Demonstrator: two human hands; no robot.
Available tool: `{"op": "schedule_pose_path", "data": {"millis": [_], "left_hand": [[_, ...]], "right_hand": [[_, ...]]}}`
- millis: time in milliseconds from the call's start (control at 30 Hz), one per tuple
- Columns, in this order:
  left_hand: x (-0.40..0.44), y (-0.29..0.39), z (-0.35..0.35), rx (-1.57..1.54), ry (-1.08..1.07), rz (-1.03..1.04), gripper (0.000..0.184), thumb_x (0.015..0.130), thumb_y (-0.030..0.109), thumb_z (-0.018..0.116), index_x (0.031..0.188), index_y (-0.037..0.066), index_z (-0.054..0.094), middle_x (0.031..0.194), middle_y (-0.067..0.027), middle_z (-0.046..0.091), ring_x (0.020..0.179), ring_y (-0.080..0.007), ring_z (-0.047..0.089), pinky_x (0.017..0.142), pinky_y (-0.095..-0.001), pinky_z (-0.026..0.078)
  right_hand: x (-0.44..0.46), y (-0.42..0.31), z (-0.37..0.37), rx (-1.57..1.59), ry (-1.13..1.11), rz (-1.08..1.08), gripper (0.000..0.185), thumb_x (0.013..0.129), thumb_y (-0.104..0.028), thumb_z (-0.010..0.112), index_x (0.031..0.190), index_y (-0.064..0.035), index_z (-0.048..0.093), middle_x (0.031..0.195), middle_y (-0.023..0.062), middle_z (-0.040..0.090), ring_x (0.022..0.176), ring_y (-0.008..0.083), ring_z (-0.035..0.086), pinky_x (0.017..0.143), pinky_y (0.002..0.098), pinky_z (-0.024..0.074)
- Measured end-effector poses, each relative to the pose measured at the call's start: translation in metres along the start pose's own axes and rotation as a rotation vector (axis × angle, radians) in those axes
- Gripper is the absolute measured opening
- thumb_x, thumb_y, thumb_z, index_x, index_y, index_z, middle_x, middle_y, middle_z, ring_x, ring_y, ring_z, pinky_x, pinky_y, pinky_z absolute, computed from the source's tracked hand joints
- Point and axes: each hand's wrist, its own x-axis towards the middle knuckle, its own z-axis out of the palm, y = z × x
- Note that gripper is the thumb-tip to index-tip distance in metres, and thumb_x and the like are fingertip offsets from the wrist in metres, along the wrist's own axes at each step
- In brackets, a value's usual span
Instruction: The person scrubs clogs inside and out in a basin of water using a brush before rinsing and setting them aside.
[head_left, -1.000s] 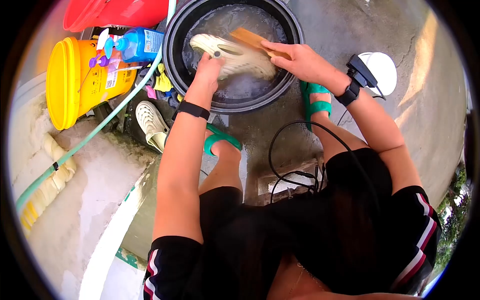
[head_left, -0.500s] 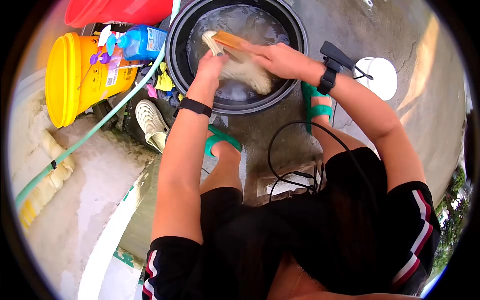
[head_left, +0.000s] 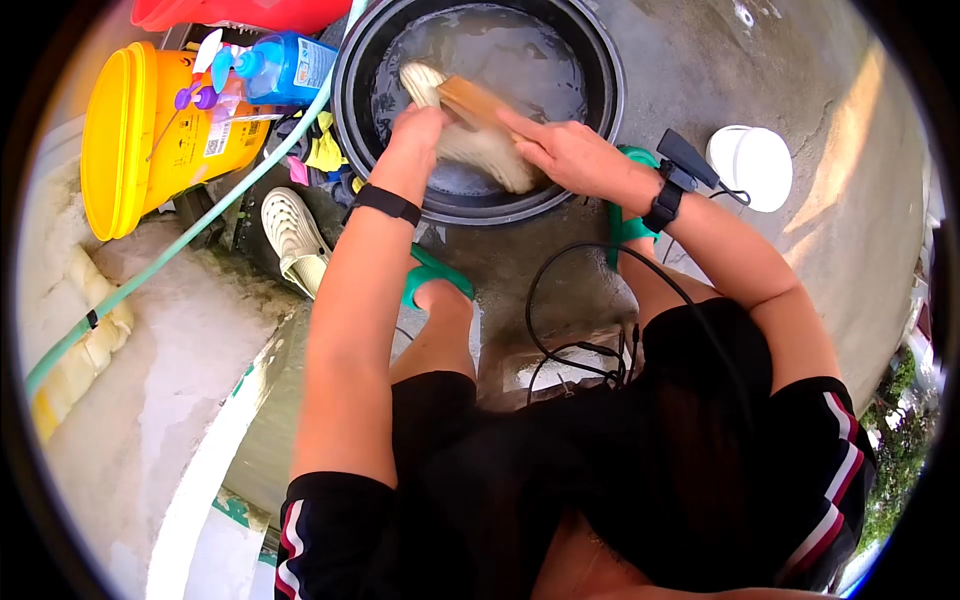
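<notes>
My left hand (head_left: 418, 132) is closed around a cream-coloured shoe (head_left: 488, 158), held tilted over a round black tub (head_left: 612, 130) of cloudy water. One end of the shoe points up and left past my fingers, and its lower part is blurred. My right hand (head_left: 572, 155) grips a wooden scrubbing brush (head_left: 476, 102), which lies across the shoe. The brush's bristles are hidden from this angle. A similar cream shoe (head_left: 292, 228) rests on the ground left of the tub.
A yellow bucket (head_left: 118, 140) lies beside a blue pump bottle (head_left: 290, 68) at the left. A pale green hose (head_left: 200, 220) runs past the tub. To the right stands a white bucket (head_left: 750, 168). A black cable (head_left: 535, 290) loops between my legs.
The brush has shifted slightly right and down along the shoe, and my right hand with it. My left hand still holds the shoe over the tub. The whole view has shifted a little.
</notes>
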Motion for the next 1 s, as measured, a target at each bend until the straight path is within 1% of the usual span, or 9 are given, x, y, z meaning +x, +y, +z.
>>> {"op": "schedule_pose_path", "data": {"millis": [200,367,467,633,667,733,767,867,1000], "left_hand": [[0.02,-0.005,-0.002,0.069,0.114,-0.026,0.042,0.082,-0.009,0.054,0.124,-0.007,0.058,0.115,-0.0194,0.067,0.101,-0.0331,0.067,0.088,-0.044,0.055],[0.024,-0.01,-0.016,0.052,0.049,-0.127,0.036,0.087,-0.007,0.057,0.123,-0.007,0.059,0.112,-0.0189,0.067,0.101,-0.0329,0.068,0.088,-0.0439,0.055],[0.003,0.003,0.003,0.062,0.1,-0.001,0.033,0.089,-0.007,0.058,0.121,-0.005,0.059,0.113,-0.0178,0.067,0.099,-0.0306,0.069,0.086,-0.0427,0.056],[-0.014,0.01,0.002,0.34,0.101,0.25,0.031,0.09,-0.002,0.062,0.121,0.0,0.062,0.11,-0.0121,0.071,0.1,-0.0223,0.069,0.084,-0.0357,0.055],[-0.014,0.007,0.004,0.416,0.138,0.279,0.031,0.09,-0.001,0.064,0.121,0.0,0.063,0.11,-0.0118,0.071,0.1,-0.0211,0.069,0.083,-0.0343,0.054],[-0.006,0.005,0.012,0.574,0.202,0.354,0.031,0.088,0.001,0.066,0.119,0.0,0.065,0.11,-0.0111,0.071,0.098,-0.0187,0.069,0.081,-0.0316,0.053],[-0.004,0.002,0.014,0.589,0.179,0.422,0.033,0.086,0.004,0.07,0.119,0.0,0.067,0.112,-0.0101,0.071,0.099,-0.0174,0.069,0.082,-0.0285,0.051],[-0.029,0.022,0.026,0.436,-0.012,0.266,0.04,0.085,0.004,0.071,0.124,0.001,0.066,0.116,-0.0101,0.071,0.105,-0.0179,0.067,0.088,-0.029,0.05],[-0.035,0.027,0.024,0.129,-0.07,0.224,0.03,0.087,0.006,0.069,0.117,0.002,0.069,0.109,-0.009,0.072,0.098,-0.0164,0.067,0.088,-0.0308,0.051]], "right_hand": [[0.065,0.026,0.008,-0.025,0.023,-0.029,0.051,0.101,-0.032,0.043,0.149,-0.0147,0.044,0.092,0.0275,0.069,0.085,0.0474,0.065,0.08,0.0548,0.0515],[-0.004,-0.001,-0.015,0.028,-0.038,0.086,0.048,0.1,-0.028,0.047,0.145,-0.0112,0.049,0.09,0.0296,0.067,0.084,0.0473,0.065,0.08,0.0521,0.0519],[0.036,0.032,-0.016,-0.22,0.088,0.15,0.047,0.098,-0.027,0.048,0.141,-0.0087,0.052,0.087,0.0271,0.069,0.082,0.0451,0.068,0.077,0.0546,0.0542],[0.011,-0.008,-0.027,0.052,0.105,0.107,0.048,0.099,-0.028,0.052,0.145,-0.0152,0.049,0.093,0.0278,0.068,0.087,0.0443,0.067,0.077,0.0534,0.0532],[0.001,-0.005,-0.01,0.082,0.211,-0.097,0.05,0.1,-0.028,0.051,0.148,-0.0172,0.046,0.096,0.0282,0.068,0.089,0.0443,0.066,0.077,0.0533,0.0529],[-0.003,-0.021,-0.004,0.007,0.104,-0.095,0.053,0.1,-0.03,0.053,0.15,-0.019,0.042,0.094,0.0276,0.067,0.087,0.0448,0.066,0.077,0.054,0.0532],[0.009,-0.018,0.0,-0.066,0.199,-0.094,0.055,0.099,-0.03,0.054,0.152,-0.0213,0.039,0.088,0.0256,0.067,0.085,0.0448,0.066,0.075,0.0541,0.0539],[0.06,-0.003,-0.005,-0.28,0.221,-0.011,0.056,0.099,-0.029,0.053,0.153,-0.0215,0.038,0.09,0.0253,0.067,0.084,0.0436,0.067,0.073,0.0537,0.0547],[0.011,-0.015,0.015,-0.053,0.29,-0.143,0.054,0.099,-0.029,0.054,0.151,-0.0184,0.04,0.084,0.0238,0.067,0.077,0.0428,0.068,0.067,0.0525,0.0554]]}}
